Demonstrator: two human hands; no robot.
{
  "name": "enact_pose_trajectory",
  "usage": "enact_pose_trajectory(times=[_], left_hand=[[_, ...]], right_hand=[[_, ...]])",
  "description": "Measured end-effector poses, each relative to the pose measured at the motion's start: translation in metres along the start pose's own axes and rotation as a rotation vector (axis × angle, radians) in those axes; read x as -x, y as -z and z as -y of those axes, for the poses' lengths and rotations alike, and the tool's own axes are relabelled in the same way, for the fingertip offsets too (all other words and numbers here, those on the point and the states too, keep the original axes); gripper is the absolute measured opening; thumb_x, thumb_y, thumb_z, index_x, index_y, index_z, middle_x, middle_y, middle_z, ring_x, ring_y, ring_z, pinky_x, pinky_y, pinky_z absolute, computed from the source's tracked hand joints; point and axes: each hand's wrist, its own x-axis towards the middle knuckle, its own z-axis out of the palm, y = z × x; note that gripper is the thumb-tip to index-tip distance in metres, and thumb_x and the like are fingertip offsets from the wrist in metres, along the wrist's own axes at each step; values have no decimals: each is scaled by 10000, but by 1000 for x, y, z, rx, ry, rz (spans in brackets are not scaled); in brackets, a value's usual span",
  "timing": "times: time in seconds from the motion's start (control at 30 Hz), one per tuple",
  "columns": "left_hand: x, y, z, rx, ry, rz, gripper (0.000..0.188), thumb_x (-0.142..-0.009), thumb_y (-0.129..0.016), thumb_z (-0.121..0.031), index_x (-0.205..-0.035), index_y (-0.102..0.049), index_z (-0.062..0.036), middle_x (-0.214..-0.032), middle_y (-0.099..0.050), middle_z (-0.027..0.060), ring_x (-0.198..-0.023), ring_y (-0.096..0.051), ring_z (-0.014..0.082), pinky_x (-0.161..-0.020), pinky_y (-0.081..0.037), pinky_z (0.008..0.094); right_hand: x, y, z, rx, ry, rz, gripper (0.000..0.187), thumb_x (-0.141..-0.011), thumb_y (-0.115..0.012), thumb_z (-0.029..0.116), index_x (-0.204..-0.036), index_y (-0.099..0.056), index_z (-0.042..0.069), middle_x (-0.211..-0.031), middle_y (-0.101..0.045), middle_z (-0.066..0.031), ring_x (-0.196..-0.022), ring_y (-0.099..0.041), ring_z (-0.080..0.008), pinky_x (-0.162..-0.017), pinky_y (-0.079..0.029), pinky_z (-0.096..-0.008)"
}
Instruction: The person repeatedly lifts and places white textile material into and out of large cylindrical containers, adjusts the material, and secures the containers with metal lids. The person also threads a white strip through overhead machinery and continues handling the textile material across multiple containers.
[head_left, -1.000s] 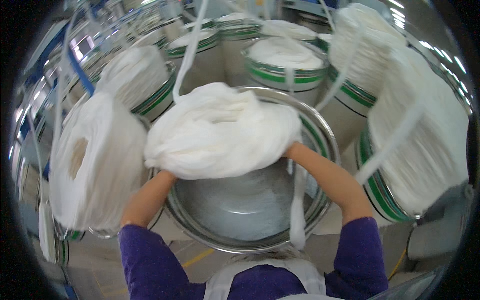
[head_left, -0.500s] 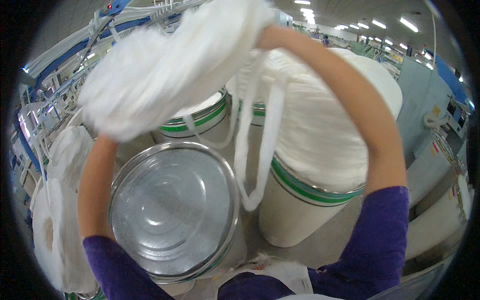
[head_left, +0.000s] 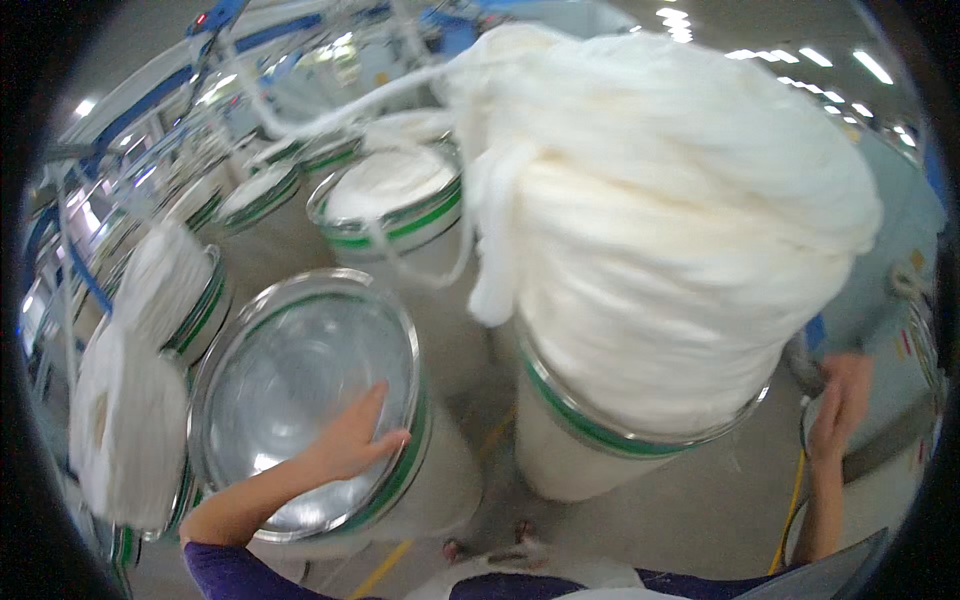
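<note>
My left hand [head_left: 348, 440], fingers stretched and thumb apart, is over the near edge of a tall cream can [head_left: 440, 490] with a steel rim and green band. I cannot tell whether it touches the rim. A round shiny metal plate [head_left: 290, 390] shows inside that can. Out at the right, my right hand [head_left: 840, 405] is blurred beside a grey handle-like piece [head_left: 803, 372]; whether it grips that is unclear. Between my hands, a big pile of white fibre sliver [head_left: 670, 240] rises high above another green-banded can [head_left: 570, 450], a thick loose end hanging down its left side.
Several fibre-filled cans [head_left: 390, 190] stand behind and to the left. Coiled white fibre rolls [head_left: 125, 430] are at the left edge. A sliver strand [head_left: 360, 105] stretches toward the blue machine frame. Yellow lines mark the grey floor [head_left: 640, 530]; a grey cabinet [head_left: 890, 220] stands right.
The fibre coil I held up in both hands now lies on the right can's pile, let go. My left hand has come down to the left can, my right hand down to the far right.
</note>
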Motion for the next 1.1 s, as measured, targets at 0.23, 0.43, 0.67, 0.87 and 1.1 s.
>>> enact_pose_trajectory(times=[0.23, 0.43, 0.67, 0.87, 1.1], left_hand=[[35, -69, -13, -67, 163, -224, 407, -868, -555, -222, -1195, -432, -14, -1055, -578, 247, -945, -561, 418, -795, -457, 479], [131, -78, -9, -196, -30, -158, 362, -847, -597, -201, -1162, -489, -60, -1035, -596, 199, -907, -583, 395, -774, -469, 470], [321, -120, -12, -370, 89, -300, 393, -763, -682, -141, -1146, -592, -135, -1163, -603, 90, -1128, -550, 281, -1012, -398, 436], [452, -128, 0, -565, 853, -437, 190, -835, -539, -60, -1001, -620, -104, -1202, -588, 58, -1229, -477, 277, -1044, -348, 484], [266, -65, -33, -424, 472, -905, 293, -836, -511, -35, -1120, -583, -36, -1121, -585, 159, -1053, -543, 346, -906, -432, 411]], right_hand=[[12, -172, 138, -33, 558, 420, 241, -819, -635, 255, -928, -550, 58, -776, -612, -83, -647, -630, -257, -563, -500, -337], [-33, -239, 203, 43, 424, 524, 223, -818, -596, 248, -834, -626, 28, -791, -636, -143, -687, -653, -315, -593, -526, -411], [-47, -268, 206, -110, 379, 548, 155, -757, -570, 93, -813, -621, -42, -851, -640, -242, -795, -636, -392, -710, -508, -462], [-8, -218, 187, -173, 490, 604, 178, -803, -550, 134, -827, -573, -41, -776, -637, -254, -725, -633, -402, -662, -507, -468], [52, -128, 124, -284, 703, 870, 243, -842, -540, 184, -869, -503, -54, -654, -619, -215, -587, -636, -374, -539, -518, -470]])
